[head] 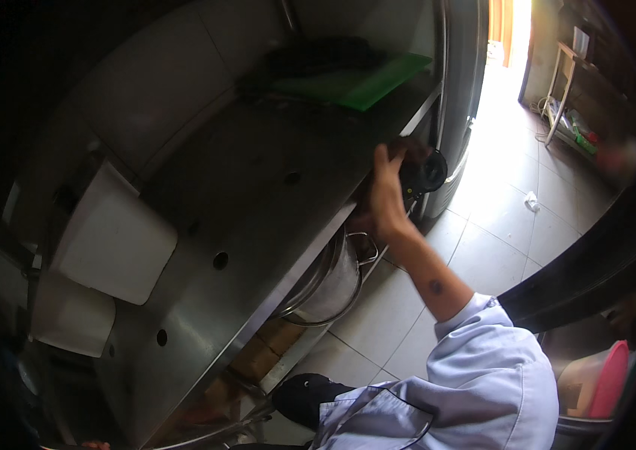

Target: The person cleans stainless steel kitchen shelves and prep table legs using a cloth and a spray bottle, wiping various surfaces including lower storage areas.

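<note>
My right hand (388, 197) reaches forward past the front edge of a stainless steel table (222, 214), its fingers around a dark device with a round black end (431, 171). Shadow and blur hide part of the grip and the device's exact kind. Under the table, just below that hand, a large metal pot (332, 281) with a loop handle lies partly hidden. At the bottom left rim a few fingertips show, apparently of my left hand (96, 445); what they touch cannot be seen.
Two white plastic containers or boards (118, 242) are at the table's left side. A green cutting board (374, 90) lies at its far end. Beyond stands a dark rounded appliance or bin (456, 112). On the tiled floor is crumpled white paper (532, 201); a shelf rack (560, 95) stands farther right.
</note>
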`<state>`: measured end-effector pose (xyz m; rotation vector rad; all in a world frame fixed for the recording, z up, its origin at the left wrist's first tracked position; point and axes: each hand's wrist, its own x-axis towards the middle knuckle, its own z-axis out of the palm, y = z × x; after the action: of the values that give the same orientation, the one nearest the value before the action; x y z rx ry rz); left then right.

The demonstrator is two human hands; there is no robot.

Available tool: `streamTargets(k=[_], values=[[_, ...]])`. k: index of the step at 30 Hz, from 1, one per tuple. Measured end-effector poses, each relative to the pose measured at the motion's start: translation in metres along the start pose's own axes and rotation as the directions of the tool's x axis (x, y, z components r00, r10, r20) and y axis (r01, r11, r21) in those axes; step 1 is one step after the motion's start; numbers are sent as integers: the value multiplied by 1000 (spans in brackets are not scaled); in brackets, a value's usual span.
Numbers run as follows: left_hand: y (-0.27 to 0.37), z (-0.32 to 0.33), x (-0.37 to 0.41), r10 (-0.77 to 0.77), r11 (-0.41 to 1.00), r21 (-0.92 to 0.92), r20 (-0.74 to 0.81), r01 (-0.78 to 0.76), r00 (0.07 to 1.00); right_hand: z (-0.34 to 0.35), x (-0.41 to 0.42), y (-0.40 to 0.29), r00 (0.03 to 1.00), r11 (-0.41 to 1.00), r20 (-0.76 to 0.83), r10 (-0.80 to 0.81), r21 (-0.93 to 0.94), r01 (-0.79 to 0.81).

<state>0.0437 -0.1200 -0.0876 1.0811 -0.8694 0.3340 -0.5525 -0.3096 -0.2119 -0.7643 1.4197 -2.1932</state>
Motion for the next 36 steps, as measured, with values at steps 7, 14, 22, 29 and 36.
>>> streamTargets(k=[7, 14, 22, 29, 36], values=[[-21, -8, 6, -75, 997, -33, -66, 73, 995, -92, 251, 62, 896, 885, -241, -374, -381, 267], [-23, -12, 2, -46, 999, -18, -61, 45, 997, -126, 344, 42, 811, 723, -227, -540, -618, 308], [-26, -37, 22, -127, 992, -15, -50, 126, 991, -12, 61, 28, 985, 983, 55, -165, 86, 160], [-38, -30, 13, -173, 983, -63, -18, 172, 985, 41, -116, -25, 962, 956, 155, -224, -155, 248], [-57, -48, 29, -168, 982, -83, 9, 169, 986, -20, 82, 21, 935, 916, -171, -310, -317, 246]])
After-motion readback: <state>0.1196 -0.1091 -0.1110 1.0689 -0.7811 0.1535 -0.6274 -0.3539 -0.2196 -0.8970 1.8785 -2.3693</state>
